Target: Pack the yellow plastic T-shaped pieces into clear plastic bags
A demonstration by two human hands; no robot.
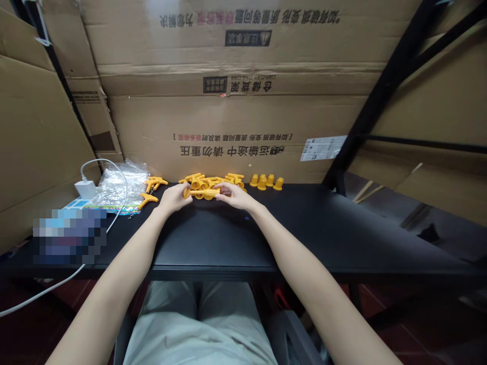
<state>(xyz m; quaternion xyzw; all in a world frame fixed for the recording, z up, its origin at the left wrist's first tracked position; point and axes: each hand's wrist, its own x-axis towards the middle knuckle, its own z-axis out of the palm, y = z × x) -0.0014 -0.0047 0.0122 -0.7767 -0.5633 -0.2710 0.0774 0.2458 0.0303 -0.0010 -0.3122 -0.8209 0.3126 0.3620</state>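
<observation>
My left hand (175, 198) is closed on one end of a yellow plastic T-shaped handle (201, 193), held level just above the table's far side. On its other end, the thumb and fingers of my right hand (236, 196) are closed. Fingers cover both ends, so I cannot tell whether a separate part is fitted there. Right behind the hands lies a pile of yellow T-handles and bell-shaped cups (196, 181). Several yellow bell-shaped cups (262, 182) stand upright to the right of the pile. More yellow T-handles (148, 200) lie left of my left hand.
Clear plastic bags (124, 185) lie at the left back of the black table (216, 238). Beside them are a white charger (87, 188) with its cable and a blurred-out item (70, 235). A cardboard wall (236, 114) closes off the back; a black post (375, 96) rises right.
</observation>
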